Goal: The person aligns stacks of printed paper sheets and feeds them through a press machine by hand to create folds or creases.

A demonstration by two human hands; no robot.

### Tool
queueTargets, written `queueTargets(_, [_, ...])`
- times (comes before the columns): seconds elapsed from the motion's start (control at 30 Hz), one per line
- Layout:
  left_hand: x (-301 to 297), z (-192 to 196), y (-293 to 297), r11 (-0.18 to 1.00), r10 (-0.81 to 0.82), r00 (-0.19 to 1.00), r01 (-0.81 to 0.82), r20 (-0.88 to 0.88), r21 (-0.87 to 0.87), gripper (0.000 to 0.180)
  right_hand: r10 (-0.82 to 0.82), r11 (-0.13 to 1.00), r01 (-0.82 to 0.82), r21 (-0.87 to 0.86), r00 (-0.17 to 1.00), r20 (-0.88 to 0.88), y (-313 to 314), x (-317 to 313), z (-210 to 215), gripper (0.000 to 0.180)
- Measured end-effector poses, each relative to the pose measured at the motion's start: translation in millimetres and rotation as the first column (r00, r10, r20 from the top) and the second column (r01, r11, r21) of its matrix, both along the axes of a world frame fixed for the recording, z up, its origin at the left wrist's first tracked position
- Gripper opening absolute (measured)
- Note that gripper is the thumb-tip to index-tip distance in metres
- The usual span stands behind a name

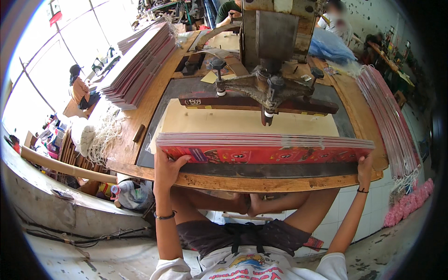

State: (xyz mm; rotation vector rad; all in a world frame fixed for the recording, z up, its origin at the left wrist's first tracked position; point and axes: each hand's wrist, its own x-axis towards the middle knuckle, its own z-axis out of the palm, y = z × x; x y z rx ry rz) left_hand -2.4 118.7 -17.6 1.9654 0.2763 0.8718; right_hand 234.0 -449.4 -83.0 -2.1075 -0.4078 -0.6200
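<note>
A long stack of red printed sheets (261, 154) stands on its long edge at the table's near side, its pale edges facing up. My left hand (169, 167) grips the stack's left end, thumb across the red front. At the other end, my right hand (365, 164) is closed on the corner, its fingers partly hidden behind the sheets. Just beyond the stack lies a cream-coloured board (219, 123) on the dark machine bed. Over that board hangs the dark press bar (261, 103) of a heavy machine, held by a metal bracket with screw knobs.
A tall pile of flat sheets (140, 70) lies at the left, with white string (107, 135) beside it. Bundled sheets (386, 116) lean at the right, above pink string (410, 200). Blue plastic (331, 45) lies at the back right. Other people are farther off.
</note>
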Motion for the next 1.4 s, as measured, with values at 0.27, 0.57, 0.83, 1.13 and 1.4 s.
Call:
queueTargets(0.27, [-0.3, 1.8, -0.3, 0.998, -0.005, 1.0, 0.003, -0.029, -0.065, 0.049, -0.029, 1.0, 0.028, -0.009, 0.988, -0.152, -30.3, 16.2, -20.8, 0.099])
queueTargets(0.57, [-4.7, 1.3, 3.0, 0.99, -0.036, 0.999, 0.037, 0.01, -0.139, 0.037, 0.133, 0.981, -0.107, 0.16, 0.978, -0.161, 7.8, -0.3, 11.9, 0.083])
queueTargets(0.83, [4.2, -0.3, 9.2, 0.939, -0.228, 0.973, 0.214, -0.021, -0.27, 0.046, 0.278, 0.95, -0.245, 0.194, 0.947, -0.161, 36.3, -14.1, 40.5, 0.077])
queueTargets(1.13, [-0.4, -1.2, 9.7, 0.926, -0.209, 0.977, 0.182, -0.049, -0.332, 0.048, 0.32, 0.938, -0.285, 0.198, 0.932, -0.172, 31.4, -9.6, 33.9, 0.075])
queueTargets(1.4, [0.7, -2.7, 7.6, 0.952, -0.178, 0.981, 0.152, -0.075, -0.264, 0.047, 0.355, 0.909, -0.283, 0.306, 0.91, -0.214, 38.6, -15.3, 43.0, 0.074])
